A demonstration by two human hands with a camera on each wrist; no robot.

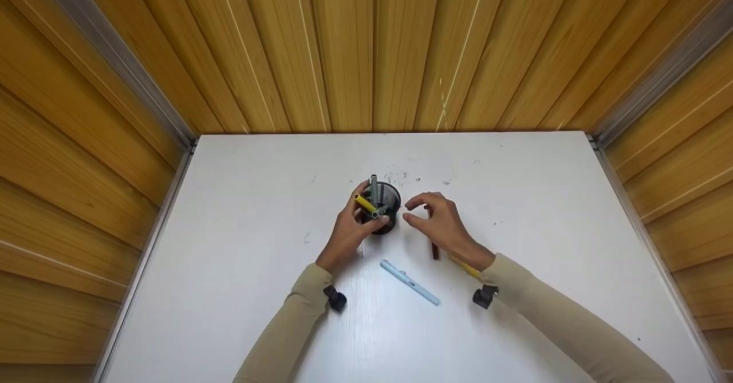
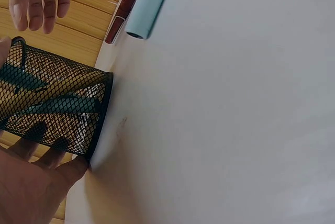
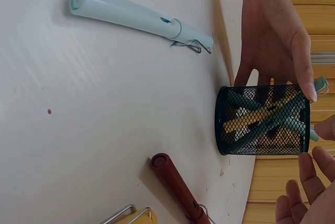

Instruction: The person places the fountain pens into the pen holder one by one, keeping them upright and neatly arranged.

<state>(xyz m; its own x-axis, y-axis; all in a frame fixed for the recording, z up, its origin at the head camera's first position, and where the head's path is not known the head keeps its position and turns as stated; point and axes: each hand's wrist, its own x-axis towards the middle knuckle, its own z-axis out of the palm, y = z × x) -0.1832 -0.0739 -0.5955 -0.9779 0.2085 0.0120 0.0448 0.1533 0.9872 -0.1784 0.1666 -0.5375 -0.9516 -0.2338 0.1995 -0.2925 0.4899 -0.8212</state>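
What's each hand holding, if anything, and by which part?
Left hand: the mesh pen cup, around its side, thumb near the rim. Right hand: nothing.

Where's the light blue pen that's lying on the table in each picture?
Head: the light blue pen is low, a bit right of the middle.
Left wrist: it's at the top edge, left of the middle, partly cut off.
Right wrist: it's in the upper left.
Shared landmark: the black mesh cup in the left hand.
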